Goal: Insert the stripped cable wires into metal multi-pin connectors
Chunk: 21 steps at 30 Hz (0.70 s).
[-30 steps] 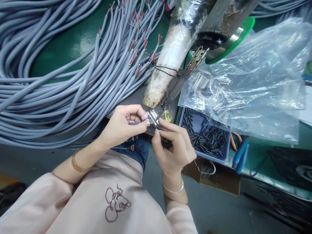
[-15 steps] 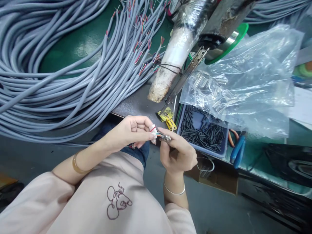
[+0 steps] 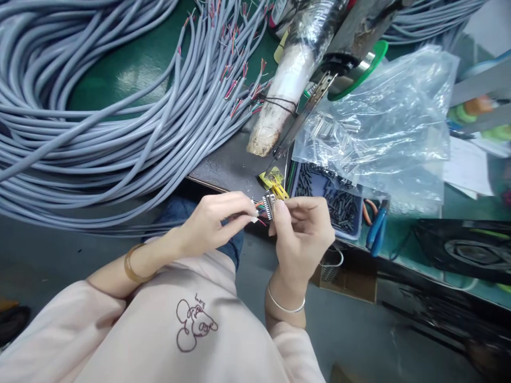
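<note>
Silver multi-pin connector: metal, shiny. Grey round cables: smooth plas., semi-gloss. Clear bag: thin plas., crinkled, v. glossy. Dk-green surface: smooth, glossy.

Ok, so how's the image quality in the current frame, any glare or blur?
Head view: glare streaks the clear plastic bag and a paler sheen sits on the green tabletop; head view: the connector reads fairly well, but the orange item near the right edge is smeared.
</note>
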{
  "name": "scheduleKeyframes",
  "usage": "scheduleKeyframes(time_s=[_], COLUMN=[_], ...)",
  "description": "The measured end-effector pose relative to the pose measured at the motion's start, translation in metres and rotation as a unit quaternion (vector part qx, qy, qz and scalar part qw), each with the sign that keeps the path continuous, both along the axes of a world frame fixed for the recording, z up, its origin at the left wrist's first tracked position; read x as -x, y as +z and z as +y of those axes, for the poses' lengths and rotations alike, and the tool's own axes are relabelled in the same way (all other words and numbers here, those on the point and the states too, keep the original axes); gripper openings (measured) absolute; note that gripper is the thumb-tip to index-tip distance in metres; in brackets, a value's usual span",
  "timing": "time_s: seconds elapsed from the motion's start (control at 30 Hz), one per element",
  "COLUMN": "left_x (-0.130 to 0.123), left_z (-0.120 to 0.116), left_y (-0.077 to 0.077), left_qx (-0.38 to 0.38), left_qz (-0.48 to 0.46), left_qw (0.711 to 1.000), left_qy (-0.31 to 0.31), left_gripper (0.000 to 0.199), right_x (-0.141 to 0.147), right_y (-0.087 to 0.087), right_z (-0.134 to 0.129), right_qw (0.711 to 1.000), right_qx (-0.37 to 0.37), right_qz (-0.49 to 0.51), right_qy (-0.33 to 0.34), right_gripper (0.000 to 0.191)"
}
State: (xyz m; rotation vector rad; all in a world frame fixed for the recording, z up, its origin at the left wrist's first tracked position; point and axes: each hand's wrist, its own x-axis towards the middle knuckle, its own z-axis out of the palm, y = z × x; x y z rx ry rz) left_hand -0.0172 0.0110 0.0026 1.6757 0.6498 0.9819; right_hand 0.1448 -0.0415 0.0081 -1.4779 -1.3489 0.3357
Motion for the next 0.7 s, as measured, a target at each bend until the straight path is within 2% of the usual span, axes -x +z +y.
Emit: scheduleKeyframes(time_s=[0.07, 0.13, 0.23, 0.33, 0.43, 0.57, 0.7], left_x=[-0.001, -0.002, -0.002, -0.003, -0.005, -0.010, -0.019], left_z=[-0.001, 0.000, 0.003, 0.007, 0.008, 0.011, 0.017], left_y=[-0.001, 0.000, 0.002, 0.002, 0.000, -0.003, -0.003], left_qx=[0.064, 0.147, 0.248, 0.306, 0.332, 0.338, 0.330], left_qz=[-0.010, -0.027, -0.059, -0.088, -0.105, -0.091, -0.097], left_qw=[0.998, 0.988, 0.967, 0.948, 0.937, 0.936, 0.936], left_qy=[0.018, 0.029, 0.031, 0.023, 0.018, 0.039, 0.077], left_gripper=[0.009, 0.003, 0.007, 0.012, 0.016, 0.020, 0.025], right_x=[-0.002, -0.005, -0.008, -0.010, -0.009, -0.006, -0.004], right_y=[0.000, -0.002, -0.006, -0.013, -0.021, -0.026, -0.025], right_z=[-0.001, -0.001, -0.001, -0.003, -0.005, -0.001, 0.007], right_qw=[0.996, 0.983, 0.962, 0.968, 0.975, 0.976, 0.971], right_qx=[-0.046, -0.139, -0.242, -0.224, -0.182, -0.135, -0.139], right_qz=[-0.062, -0.081, -0.061, -0.071, -0.120, -0.173, -0.194], right_qy=[-0.042, -0.090, -0.108, -0.087, -0.038, 0.002, 0.000], right_gripper=[0.009, 0.003, 0.015, 0.022, 0.019, 0.015, 0.015])
